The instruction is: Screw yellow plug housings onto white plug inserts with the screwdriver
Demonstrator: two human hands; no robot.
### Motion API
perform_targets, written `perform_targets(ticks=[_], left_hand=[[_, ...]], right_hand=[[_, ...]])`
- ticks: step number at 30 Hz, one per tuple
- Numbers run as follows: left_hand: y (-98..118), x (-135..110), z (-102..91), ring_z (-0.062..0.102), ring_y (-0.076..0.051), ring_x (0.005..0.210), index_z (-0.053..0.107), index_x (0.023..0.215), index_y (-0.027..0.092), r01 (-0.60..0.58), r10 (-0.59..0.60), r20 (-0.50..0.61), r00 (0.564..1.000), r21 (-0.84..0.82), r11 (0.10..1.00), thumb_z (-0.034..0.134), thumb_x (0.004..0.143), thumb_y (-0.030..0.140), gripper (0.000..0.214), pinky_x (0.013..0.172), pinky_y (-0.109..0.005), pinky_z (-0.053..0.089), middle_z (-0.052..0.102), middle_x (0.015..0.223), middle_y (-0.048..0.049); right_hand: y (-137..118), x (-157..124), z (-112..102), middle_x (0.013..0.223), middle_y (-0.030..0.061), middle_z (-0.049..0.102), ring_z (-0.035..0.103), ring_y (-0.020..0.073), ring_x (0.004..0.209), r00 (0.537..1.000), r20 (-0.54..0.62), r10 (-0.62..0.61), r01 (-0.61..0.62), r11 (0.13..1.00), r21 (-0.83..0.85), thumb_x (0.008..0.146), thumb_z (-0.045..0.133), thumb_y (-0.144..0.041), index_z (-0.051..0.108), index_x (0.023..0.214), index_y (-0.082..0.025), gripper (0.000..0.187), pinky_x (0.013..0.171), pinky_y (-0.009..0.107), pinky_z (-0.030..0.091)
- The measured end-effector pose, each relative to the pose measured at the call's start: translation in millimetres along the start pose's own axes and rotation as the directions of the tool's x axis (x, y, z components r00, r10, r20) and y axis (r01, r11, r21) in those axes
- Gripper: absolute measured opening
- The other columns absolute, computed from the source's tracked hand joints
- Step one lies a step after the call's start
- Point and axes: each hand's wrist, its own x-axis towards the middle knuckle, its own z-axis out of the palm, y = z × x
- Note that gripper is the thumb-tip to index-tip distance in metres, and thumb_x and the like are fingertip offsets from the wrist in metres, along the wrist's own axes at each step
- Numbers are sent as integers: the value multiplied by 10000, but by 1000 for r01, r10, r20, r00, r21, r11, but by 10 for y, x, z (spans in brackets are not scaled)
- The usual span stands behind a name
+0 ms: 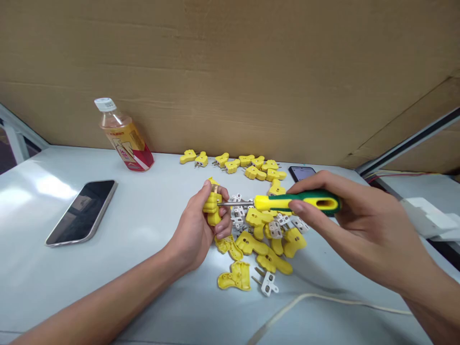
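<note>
When viewed from the head camera, holds a yellow plug (212, 206) in the left hand (201, 230), above the table (154, 211) and just left of the loose parts, with thumb and curled fingers clamped on the body. Grips a screwdriver (298, 201) in the right hand (366, 232), with thumb and index finger closed on the handle; cannot tell the set of the fingers behind. Points the shaft leftward at the plug, apparently touching; cannot tell how deep.

Looks light and stiff, probably hard plastic, perhaps slick where smooth; should bear a firm pinch. Best taken by the broad body, clear of the prongs and shaft.

Has open room leftward, as far as the large phone (82, 213). Has less below the screwdriver, among crowded yellow shells (235, 276) and white inserts (269, 283). Toward the back, meets a row of plugs (255, 173), then the cardboard wall (230, 86). Nearer the front, mind the cable (298, 298).
</note>
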Motion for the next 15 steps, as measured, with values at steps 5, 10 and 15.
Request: perform_targets(ticks=[5, 10, 15], left_hand=[[13, -2, 23, 350, -64, 395, 579, 774, 164, 18, -18, -5, 1000, 2, 1000, 340, 1096, 430, 482, 411, -171, 324, 428, 567, 34], [22, 4, 34, 348, -61, 387, 578, 777, 163, -38, 38, -72, 997, 3, 999, 358, 1097, 419, 465, 404, -172, 319, 429, 564, 40], [2, 30, 26, 370, -62, 395, 579, 779, 164, -17, 16, -78, 997, -7, 1000, 374, 1094, 441, 468, 411, -172, 339, 438, 570, 38]], right_hand=[[-18, -24, 8, 947, 26, 728, 698, 179, 805, 999, -53, 13, -2, 983, 186, 857, 798, -313, 707, 981, -283, 156, 629, 256, 572], [-9, 51, 58, 502, -15, 522, 420, 115, 406, 971, 88, 223, -234, 963, 135, 994, 554, -634, 589, 665, -231, 521, 353, 263, 326], [0, 10, 23, 846, 16, 684, 664, 183, 801, 999, -10, -34, 35, 990, 139, 920, 699, -250, 708, 943, -289, 46, 624, 267, 538]])
